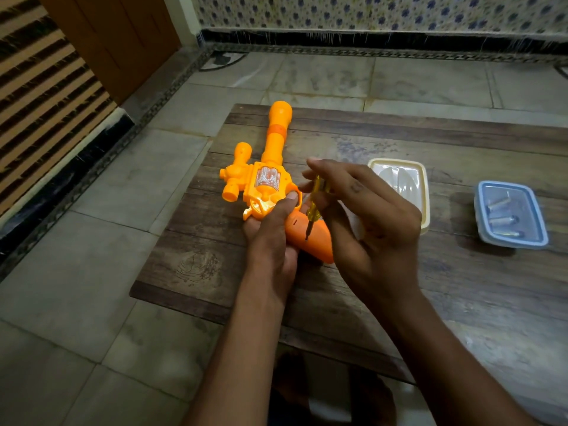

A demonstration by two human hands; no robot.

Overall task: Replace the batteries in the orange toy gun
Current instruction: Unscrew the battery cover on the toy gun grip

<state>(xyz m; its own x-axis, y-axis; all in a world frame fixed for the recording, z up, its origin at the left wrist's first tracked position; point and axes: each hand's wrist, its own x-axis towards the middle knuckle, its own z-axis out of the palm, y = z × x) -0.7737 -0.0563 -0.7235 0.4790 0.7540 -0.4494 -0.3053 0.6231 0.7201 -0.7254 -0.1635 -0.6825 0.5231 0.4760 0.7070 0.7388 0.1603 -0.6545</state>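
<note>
The orange toy gun (pixel 266 167) lies across the left part of the low wooden table (pixel 399 281), barrel pointing away from me. My left hand (pixel 273 229) grips it around the trigger area, thumb on top. The darker orange grip (pixel 310 241) points toward me. My right hand (pixel 365 222) pinches a small yellow-handled screwdriver (pixel 314 207), held nearly upright with its tip on the grip's side. A blue-rimmed clear tub (pixel 510 215) at the right holds three batteries (pixel 502 219).
A cream-rimmed tub (pixel 399 186) with something whitish inside stands just behind my right hand. The table sits on a tiled floor; a wall runs along the back and a wooden door is at the far left.
</note>
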